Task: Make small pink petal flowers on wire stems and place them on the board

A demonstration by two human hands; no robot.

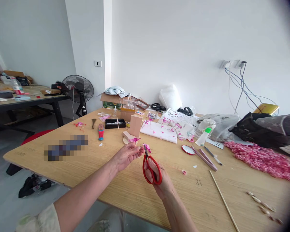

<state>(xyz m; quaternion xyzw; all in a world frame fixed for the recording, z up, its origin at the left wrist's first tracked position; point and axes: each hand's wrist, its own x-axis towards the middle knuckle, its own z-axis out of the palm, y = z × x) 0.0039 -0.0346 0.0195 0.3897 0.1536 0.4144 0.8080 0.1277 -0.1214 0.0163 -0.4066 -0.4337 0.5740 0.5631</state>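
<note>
My left hand (127, 157) is closed in a pinch, with a small pink artificial flower (134, 140) at its fingertips. In my right hand (164, 187) is a pair of red-handled scissors (161, 172), thumb and fingers through the loops. The dark blades point up and away, close beside my left fingertips. Another magenta flower (148, 148) shows just behind the blades; whether it is held or lies on the table I cannot tell. Beyond my hands, an upright wooden block (136, 125) stands by a white foam slab (170, 138) with several pink flower pieces on it.
On the wooden table (82, 174) lie a red-handled brush (101, 132), a black tray (108, 125), a round red-rimmed dish (188, 149), tweezers (205, 158) and a wooden stick (222, 196). A green-capped bottle (203, 138) and a pink bundle (261, 161) are on the right.
</note>
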